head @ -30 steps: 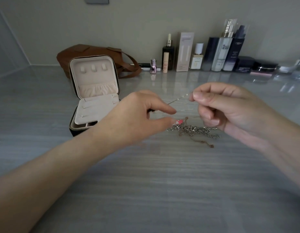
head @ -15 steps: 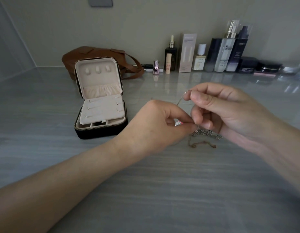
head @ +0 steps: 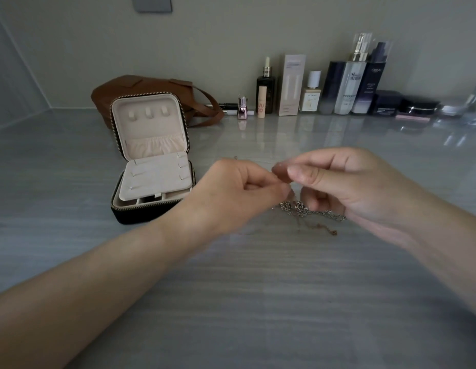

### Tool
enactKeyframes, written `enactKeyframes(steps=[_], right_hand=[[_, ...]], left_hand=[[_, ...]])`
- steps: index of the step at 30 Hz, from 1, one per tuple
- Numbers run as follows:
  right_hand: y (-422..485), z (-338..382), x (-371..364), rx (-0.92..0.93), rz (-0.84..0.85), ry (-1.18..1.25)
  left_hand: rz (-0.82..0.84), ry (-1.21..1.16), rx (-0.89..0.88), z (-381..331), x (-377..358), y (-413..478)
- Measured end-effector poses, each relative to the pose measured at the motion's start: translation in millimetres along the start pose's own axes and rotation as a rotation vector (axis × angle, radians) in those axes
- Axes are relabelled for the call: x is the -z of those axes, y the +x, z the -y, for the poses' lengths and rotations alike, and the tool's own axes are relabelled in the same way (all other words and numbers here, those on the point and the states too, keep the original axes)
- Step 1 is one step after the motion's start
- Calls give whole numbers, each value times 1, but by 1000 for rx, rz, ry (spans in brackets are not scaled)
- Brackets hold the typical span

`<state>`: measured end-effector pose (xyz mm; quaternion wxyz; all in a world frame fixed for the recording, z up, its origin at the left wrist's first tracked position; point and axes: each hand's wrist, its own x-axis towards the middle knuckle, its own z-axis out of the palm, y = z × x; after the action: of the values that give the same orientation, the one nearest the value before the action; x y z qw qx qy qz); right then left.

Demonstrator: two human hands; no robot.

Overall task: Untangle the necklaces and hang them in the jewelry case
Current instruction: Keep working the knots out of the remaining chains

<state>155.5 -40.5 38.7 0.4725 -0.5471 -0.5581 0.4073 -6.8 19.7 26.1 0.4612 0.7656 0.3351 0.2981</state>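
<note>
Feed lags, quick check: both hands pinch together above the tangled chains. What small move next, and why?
Probably ease left hand and right hand apart to draw the pinched strand free: the necklaces lie heaped beneath, the jewelry case shows bare hooks.

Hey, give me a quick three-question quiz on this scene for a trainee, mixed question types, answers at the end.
1. True or false: the black zip-up jewellery case with cream lining stands open, and nothing hangs on the hooks in its lid.
2. Where does the heap of tangled silver and rose-gold necklaces lie? A) inside the case B) on the grey streaked table C) on a shelf
3. What are the left hand and right hand doing?
Key: 1 true. 2 B. 3 Their fingertips meet above the heap, pinching a strand of it.
</note>
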Motion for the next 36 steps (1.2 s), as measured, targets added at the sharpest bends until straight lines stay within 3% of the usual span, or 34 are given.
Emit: enactKeyframes(steps=[7,11,14,22,36], right_hand=[[-2,1,-3,-20,-91,-246],[-4,1,-4,2,-4,-271],[-1,-3,-6,49,44,-302],[-1,-3,-1,54,-27,-261],[-3,4,0,61,-48,-156]], left_hand=[[71,-240,134,0,9,1],[76,-272,153,-1,10,1],[62,-262,151,-1,10,2],[-2,-160,133,3,14,6],[37,-112,104,4,13,6]])
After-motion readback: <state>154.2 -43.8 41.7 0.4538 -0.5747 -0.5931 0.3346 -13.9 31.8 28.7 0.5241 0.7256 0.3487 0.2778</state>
